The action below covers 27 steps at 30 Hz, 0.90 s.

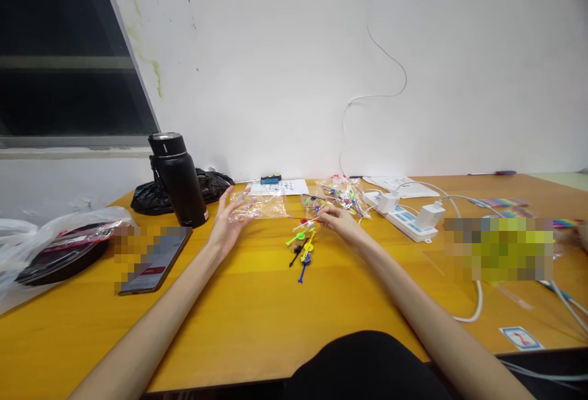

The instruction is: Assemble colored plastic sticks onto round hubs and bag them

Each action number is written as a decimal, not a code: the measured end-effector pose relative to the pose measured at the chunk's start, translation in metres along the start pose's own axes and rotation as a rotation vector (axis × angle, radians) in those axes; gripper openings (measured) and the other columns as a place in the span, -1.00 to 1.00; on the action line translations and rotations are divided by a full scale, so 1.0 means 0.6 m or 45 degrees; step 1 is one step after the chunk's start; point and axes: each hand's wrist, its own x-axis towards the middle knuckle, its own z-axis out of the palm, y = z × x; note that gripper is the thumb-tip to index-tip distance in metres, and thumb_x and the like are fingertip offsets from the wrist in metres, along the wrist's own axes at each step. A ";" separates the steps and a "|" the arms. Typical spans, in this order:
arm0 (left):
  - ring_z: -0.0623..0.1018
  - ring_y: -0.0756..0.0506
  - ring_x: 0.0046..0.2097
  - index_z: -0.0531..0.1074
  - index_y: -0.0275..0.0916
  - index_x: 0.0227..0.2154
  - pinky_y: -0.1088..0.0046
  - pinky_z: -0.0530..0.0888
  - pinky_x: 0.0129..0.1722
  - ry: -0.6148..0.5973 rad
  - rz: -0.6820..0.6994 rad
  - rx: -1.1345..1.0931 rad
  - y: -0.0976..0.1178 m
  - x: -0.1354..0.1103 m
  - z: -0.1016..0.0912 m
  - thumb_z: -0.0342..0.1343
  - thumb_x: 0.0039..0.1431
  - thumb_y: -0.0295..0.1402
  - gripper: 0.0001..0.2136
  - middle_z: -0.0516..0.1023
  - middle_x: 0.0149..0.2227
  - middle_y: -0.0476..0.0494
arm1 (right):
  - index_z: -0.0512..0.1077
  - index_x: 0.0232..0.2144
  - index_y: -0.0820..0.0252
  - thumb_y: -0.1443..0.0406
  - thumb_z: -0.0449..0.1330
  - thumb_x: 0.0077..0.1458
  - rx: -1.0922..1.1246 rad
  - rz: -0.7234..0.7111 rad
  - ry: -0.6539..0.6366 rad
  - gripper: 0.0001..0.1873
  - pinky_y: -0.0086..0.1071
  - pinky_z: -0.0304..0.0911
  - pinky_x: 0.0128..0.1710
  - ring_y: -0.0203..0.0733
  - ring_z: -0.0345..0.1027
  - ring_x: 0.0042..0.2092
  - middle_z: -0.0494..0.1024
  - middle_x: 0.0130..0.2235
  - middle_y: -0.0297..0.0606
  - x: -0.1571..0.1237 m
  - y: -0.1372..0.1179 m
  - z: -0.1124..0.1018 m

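Note:
My left hand point(226, 227) is at the left edge of a clear plastic bag point(264, 206), its fingers and thumb around that edge. My right hand point(342, 223) is closed in a pinch on a small white plastic arrow spinner point(303, 225), which points left. Just below it on the table lie loose arrow spinners: a green one point(296, 238), a yellow one point(308, 248), a black one point(296, 255) and a blue one point(303, 267). A bit of red point(303, 220) shows behind the white spinner. Beyond my right hand sits another clear bag point(342, 195) with several coloured pieces in it.
A black bottle point(179, 182) stands left, before a black plastic bag point(214, 184). Nearer are a phone point(158, 262) and a white plastic bag point(27, 247). A screwdriver point(271, 179) lies on paper at the back. Right are a power strip point(408, 222) and cables.

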 end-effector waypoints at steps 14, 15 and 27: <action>0.40 -0.24 0.29 0.41 -0.12 -0.03 0.23 0.59 0.01 0.057 0.035 -0.014 -0.005 -0.001 0.002 0.25 0.12 -0.46 -0.65 0.35 0.32 -0.13 | 0.42 -0.48 0.18 0.17 0.18 -0.01 -0.399 -0.095 -0.122 -0.81 -0.29 0.28 -0.17 -0.15 0.42 -0.28 0.52 -0.40 -0.29 -0.003 0.007 0.004; 0.40 -0.24 0.29 0.42 -0.13 -0.03 0.22 0.59 0.01 0.034 0.016 -0.006 -0.005 -0.003 0.004 0.25 0.12 -0.45 -0.66 0.35 0.32 -0.14 | 0.44 -0.47 0.19 0.20 0.17 0.01 -0.474 -0.128 -0.150 -0.83 -0.28 0.28 -0.15 -0.14 0.43 -0.27 0.54 -0.37 -0.27 -0.005 0.007 0.007; 0.33 -0.37 0.32 0.50 -0.16 -0.05 -0.03 0.50 0.13 -0.301 -0.124 0.081 -0.016 -0.028 0.034 0.26 0.13 -0.38 -0.70 0.37 0.29 -0.21 | 0.32 -0.19 0.10 0.14 0.20 0.18 -0.252 -0.437 -0.068 -0.77 -0.25 0.35 -0.07 -0.13 0.43 -0.06 0.51 -0.10 -0.21 -0.042 -0.023 0.060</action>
